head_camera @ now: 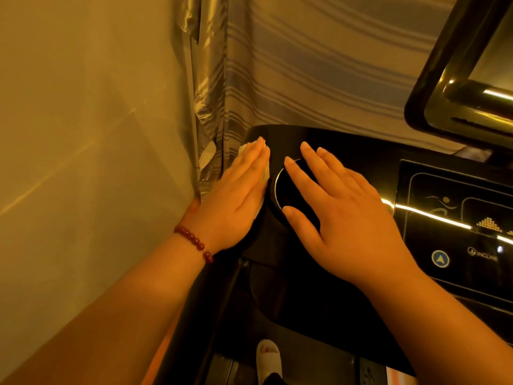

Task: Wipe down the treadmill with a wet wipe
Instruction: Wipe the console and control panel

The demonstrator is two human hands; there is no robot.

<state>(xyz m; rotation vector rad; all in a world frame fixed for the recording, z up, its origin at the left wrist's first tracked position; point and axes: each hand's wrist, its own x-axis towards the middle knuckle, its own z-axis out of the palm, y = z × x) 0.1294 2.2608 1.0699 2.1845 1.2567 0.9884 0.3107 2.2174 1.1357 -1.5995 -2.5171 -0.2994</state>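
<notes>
Your left hand [236, 195] lies flat with the fingers straight and close together, palm down on the wet wipe [266, 173]. It presses the wipe against the far left end of the treadmill [347, 145] console, and white edges of the wipe show past your fingertips and along the thumb side. A red bead bracelet [194, 241] sits on that wrist.

Your right hand [341, 215] is open too, with the fingers spread. It holds nothing and rests over a round black disc [280, 190] with a bright rim, just beside the wipe. The glossy control panel [455, 218] with its lit symbols lies to the right of that hand.

A striped curtain [305, 65] hangs behind the console and a plain wall [83, 134] stands on the left. Down below, a foot in a white slipper [268, 354] shows.
</notes>
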